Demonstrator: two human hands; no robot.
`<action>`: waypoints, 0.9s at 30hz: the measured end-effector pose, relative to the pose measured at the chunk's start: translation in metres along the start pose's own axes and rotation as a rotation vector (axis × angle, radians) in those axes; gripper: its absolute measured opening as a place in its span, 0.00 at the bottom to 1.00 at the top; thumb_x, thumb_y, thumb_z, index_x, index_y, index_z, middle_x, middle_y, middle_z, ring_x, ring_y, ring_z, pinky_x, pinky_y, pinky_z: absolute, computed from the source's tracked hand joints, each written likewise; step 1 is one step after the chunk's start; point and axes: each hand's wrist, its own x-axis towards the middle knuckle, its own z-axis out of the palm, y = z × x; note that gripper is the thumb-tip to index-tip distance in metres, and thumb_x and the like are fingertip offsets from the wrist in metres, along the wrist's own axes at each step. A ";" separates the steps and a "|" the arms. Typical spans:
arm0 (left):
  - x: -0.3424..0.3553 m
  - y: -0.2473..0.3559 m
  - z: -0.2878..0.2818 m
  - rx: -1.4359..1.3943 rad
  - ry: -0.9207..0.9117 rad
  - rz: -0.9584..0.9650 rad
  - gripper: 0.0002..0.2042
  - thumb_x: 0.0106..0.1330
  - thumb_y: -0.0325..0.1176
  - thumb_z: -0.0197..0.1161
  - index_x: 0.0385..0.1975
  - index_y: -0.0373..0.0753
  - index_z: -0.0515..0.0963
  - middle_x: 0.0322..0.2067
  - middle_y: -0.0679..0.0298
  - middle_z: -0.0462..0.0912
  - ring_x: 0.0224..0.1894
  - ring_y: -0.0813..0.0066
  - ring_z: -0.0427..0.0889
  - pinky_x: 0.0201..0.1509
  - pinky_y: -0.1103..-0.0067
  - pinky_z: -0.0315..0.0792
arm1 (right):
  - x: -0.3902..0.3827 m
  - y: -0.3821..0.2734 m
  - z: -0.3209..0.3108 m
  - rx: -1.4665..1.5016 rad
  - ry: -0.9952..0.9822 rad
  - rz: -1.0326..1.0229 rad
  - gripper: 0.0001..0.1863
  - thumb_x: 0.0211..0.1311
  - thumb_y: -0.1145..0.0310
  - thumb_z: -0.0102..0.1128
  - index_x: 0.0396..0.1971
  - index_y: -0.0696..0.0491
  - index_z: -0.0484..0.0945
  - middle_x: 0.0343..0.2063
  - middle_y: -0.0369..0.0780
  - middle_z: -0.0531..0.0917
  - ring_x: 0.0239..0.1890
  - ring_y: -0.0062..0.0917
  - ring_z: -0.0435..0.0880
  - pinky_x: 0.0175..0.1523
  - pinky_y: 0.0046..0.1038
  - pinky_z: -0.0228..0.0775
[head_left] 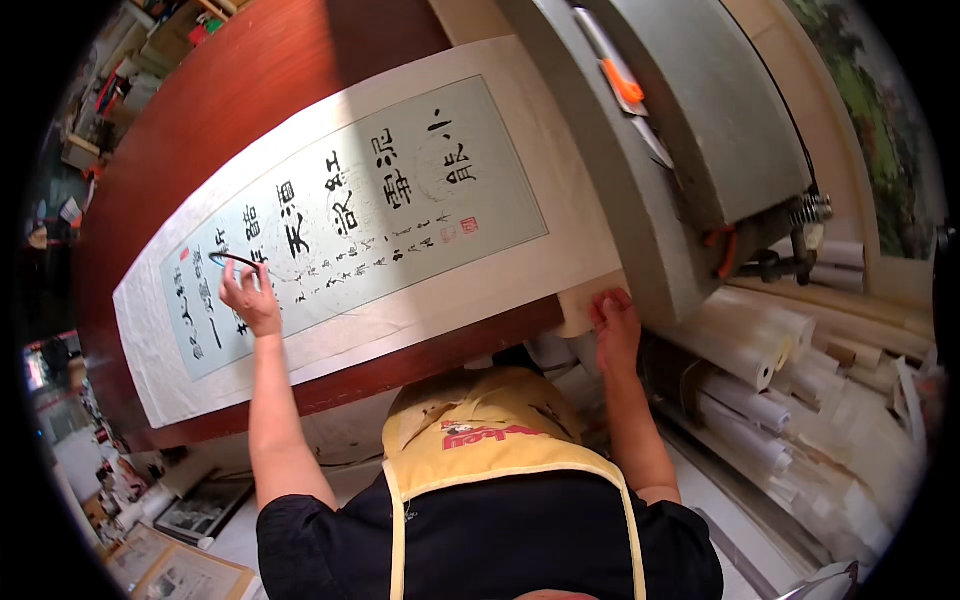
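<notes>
A long calligraphy scroll (395, 230) lies across the dark red table, its pale grey-green panel bordered in white and covered with black brushed characters and small red seals. My left hand (250, 300) is over its left part, fingers pinched on a thin curved black strip (236, 258) whose kind I cannot make out. At the scroll's right end, a beige sheet (577, 308) sticks out past the table's near edge. My right hand (616, 322) has its fingers curled at that sheet's edge, close to the grey machine.
A grey metal machine (690, 110) stands along the right, with an orange-and-silver utility knife (622, 82) on it. Rolls of paper (735, 345) are stacked below right. The red table (240, 110) extends far left; framed pictures (185, 570) lean low at the left.
</notes>
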 end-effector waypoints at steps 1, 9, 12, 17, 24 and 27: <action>-0.002 -0.020 0.003 0.021 -0.011 0.021 0.08 0.63 0.33 0.70 0.38 0.40 0.79 0.61 0.59 0.72 0.59 0.53 0.69 0.63 0.61 0.63 | 0.003 -0.002 0.003 0.021 -0.002 0.026 0.17 0.70 0.75 0.57 0.56 0.57 0.68 0.48 0.40 0.76 0.51 0.29 0.80 0.58 0.33 0.77; 0.001 -0.143 0.041 -0.107 -0.193 0.015 0.07 0.69 0.29 0.63 0.41 0.34 0.74 0.65 0.54 0.68 0.63 0.53 0.69 0.65 0.64 0.66 | 0.014 -0.004 0.033 -0.036 0.143 -0.032 0.25 0.67 0.75 0.60 0.62 0.56 0.63 0.51 0.39 0.73 0.53 0.34 0.77 0.60 0.35 0.74; -0.008 -0.147 0.035 -0.187 -0.298 -0.100 0.06 0.72 0.26 0.59 0.44 0.33 0.72 0.65 0.51 0.69 0.63 0.53 0.71 0.64 0.67 0.67 | 0.013 0.008 0.071 -0.903 0.278 -0.609 0.27 0.65 0.75 0.60 0.63 0.55 0.64 0.56 0.42 0.71 0.57 0.35 0.74 0.61 0.35 0.72; 0.000 -0.139 0.028 -0.227 -0.338 -0.050 0.10 0.67 0.17 0.52 0.46 0.34 0.69 0.66 0.52 0.70 0.66 0.51 0.68 0.68 0.66 0.62 | 0.058 0.006 0.178 -1.170 -0.245 -0.980 0.23 0.64 0.74 0.60 0.60 0.53 0.72 0.61 0.44 0.71 0.61 0.33 0.72 0.58 0.31 0.71; -0.004 -0.157 0.029 -0.192 -0.362 -0.051 0.06 0.73 0.21 0.51 0.47 0.33 0.68 0.66 0.53 0.72 0.64 0.53 0.71 0.67 0.67 0.64 | 0.186 -0.041 0.179 -0.927 0.143 -0.470 0.20 0.67 0.66 0.61 0.57 0.54 0.76 0.54 0.42 0.77 0.51 0.25 0.78 0.55 0.27 0.72; -0.001 -0.159 0.038 -0.194 -0.376 -0.006 0.06 0.74 0.21 0.50 0.47 0.33 0.67 0.65 0.51 0.71 0.65 0.52 0.71 0.66 0.67 0.65 | 0.207 -0.054 0.101 -1.479 0.409 -0.904 0.22 0.63 0.66 0.64 0.56 0.53 0.76 0.52 0.45 0.79 0.60 0.37 0.73 0.64 0.38 0.64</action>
